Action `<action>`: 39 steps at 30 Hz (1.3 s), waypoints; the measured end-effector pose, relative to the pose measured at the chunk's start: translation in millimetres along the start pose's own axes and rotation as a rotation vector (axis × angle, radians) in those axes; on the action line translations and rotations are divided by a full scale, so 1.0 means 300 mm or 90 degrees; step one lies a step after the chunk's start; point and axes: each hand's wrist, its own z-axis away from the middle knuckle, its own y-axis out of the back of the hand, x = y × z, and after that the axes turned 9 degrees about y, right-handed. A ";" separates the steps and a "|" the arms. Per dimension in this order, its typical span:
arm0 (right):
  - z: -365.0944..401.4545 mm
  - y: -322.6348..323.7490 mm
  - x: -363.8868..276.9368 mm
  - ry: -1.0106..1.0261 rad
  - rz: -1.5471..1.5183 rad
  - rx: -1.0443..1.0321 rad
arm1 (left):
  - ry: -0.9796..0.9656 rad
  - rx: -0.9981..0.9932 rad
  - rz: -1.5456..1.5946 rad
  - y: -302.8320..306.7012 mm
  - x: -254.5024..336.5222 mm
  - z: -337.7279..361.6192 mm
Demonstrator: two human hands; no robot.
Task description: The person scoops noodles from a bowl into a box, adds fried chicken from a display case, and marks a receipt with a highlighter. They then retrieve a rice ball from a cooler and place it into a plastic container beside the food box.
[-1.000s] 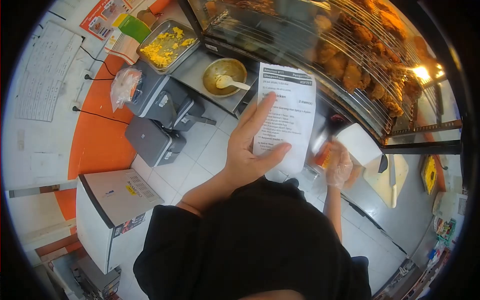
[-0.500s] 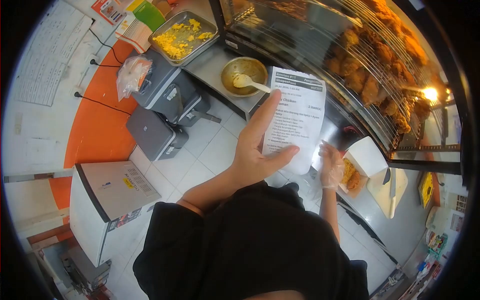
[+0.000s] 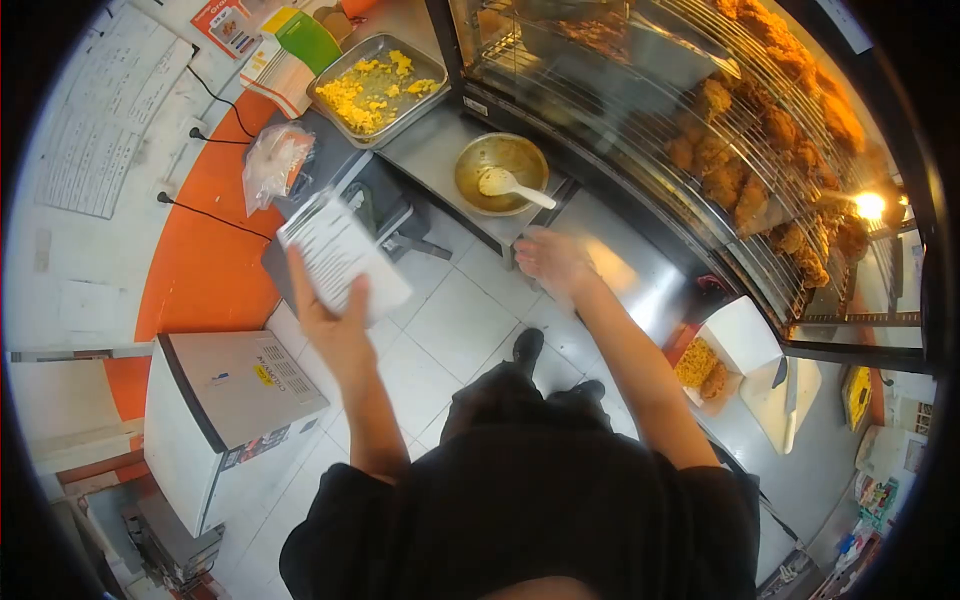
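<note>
The paper slip (image 3: 345, 252) is too blurred to read.

Pale tiled floor (image 3: 470, 325), orange-and-white wall (image 3: 190, 230), bright lamp (image 3: 869, 205).

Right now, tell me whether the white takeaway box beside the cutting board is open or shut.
Open: the takeaway box has its lid standing raised, and golden-brown food shows inside.

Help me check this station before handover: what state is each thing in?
Printed slip: held, tilted
Left hand: gripping slip
Right hand: too blurred to tell
Metal bowl: spoon inside
Metal tray: partly filled
Food box: open, food inside
Glass case: lit, stocked
Knife: lying on board
</note>
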 end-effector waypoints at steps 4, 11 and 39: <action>-0.170 -0.091 0.011 0.055 0.028 0.022 | 0.039 0.109 -0.026 0.075 0.010 0.017; -0.142 -0.031 0.019 0.169 0.101 0.190 | 0.072 0.060 -0.024 0.057 -0.025 0.046; 0.866 0.669 0.146 0.450 0.765 0.918 | 0.136 -0.684 0.077 -0.671 -0.109 0.213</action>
